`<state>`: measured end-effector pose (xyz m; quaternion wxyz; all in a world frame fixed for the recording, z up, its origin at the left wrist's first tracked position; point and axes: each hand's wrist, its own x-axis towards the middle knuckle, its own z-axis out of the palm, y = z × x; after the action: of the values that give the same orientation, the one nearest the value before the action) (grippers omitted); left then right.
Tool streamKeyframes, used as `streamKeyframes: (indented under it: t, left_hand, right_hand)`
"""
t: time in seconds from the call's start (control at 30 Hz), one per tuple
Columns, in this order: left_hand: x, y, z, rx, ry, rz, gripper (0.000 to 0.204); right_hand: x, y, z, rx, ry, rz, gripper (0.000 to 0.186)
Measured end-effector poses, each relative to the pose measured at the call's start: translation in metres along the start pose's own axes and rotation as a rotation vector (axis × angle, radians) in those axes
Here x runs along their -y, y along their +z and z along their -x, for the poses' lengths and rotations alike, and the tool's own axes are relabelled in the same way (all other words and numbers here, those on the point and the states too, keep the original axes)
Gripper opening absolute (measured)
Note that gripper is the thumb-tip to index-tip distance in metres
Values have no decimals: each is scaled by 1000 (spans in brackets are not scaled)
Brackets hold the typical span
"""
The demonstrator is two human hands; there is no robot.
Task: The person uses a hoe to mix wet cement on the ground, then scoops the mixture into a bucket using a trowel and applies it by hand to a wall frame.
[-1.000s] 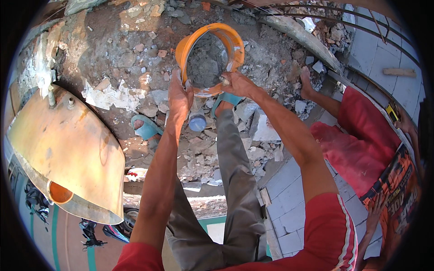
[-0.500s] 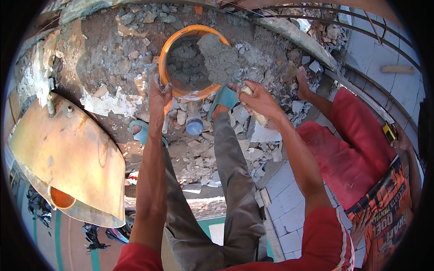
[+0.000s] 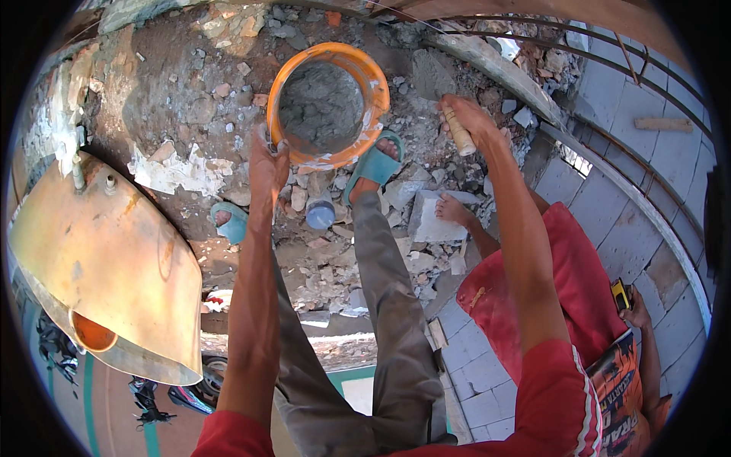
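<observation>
An orange bucket (image 3: 373, 80) with wet grey mortar (image 3: 321, 105) inside stands on the rubble in front of me. At its near left rim my left hand (image 3: 269, 164) is closed on the edge. My right hand (image 3: 470, 120) is wrapped round the pale wooden handle of a trowel (image 3: 460, 135), out to the right of the bucket. The grey, mortar-coated trowel blade (image 3: 433, 75) points away from me, apart from the bucket; how much mortar lies on it I cannot tell.
Broken stones (image 3: 411, 206) surround my sandalled feet, with a blue-capped container (image 3: 320, 214) between them. A large yellowish tank-like shell (image 3: 106, 266) lies left. At right, a co-worker in red trousers (image 3: 579, 266) holds a yellow tape measure (image 3: 621, 293). Bent rods (image 3: 563, 42) curve across the far right.
My right hand has swung the trowel away from the bucket, right and farther out; the mortar heap at the rim has gone from there. The co-worker's leg and tape measure have shifted left.
</observation>
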<state>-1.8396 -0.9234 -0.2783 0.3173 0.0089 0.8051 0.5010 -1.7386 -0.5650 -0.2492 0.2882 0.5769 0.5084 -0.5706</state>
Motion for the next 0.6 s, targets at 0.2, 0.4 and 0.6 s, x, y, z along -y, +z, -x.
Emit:
streamKeyframes:
  t: [0.2,0.4,0.6]
  left_hand:
    - [5,3,-4,-15,25,-118,37]
    - [18,-10,-5,-10,-1,-129,41]
    - [14,11,-4,-67,8,-83,38]
  right_hand:
    - [-3,29,-59,-534,-504,1001,54]
    - [38,69,-51,-588,-464,1280,50]
    - [47,55,-67,-537,-462,1500,38]
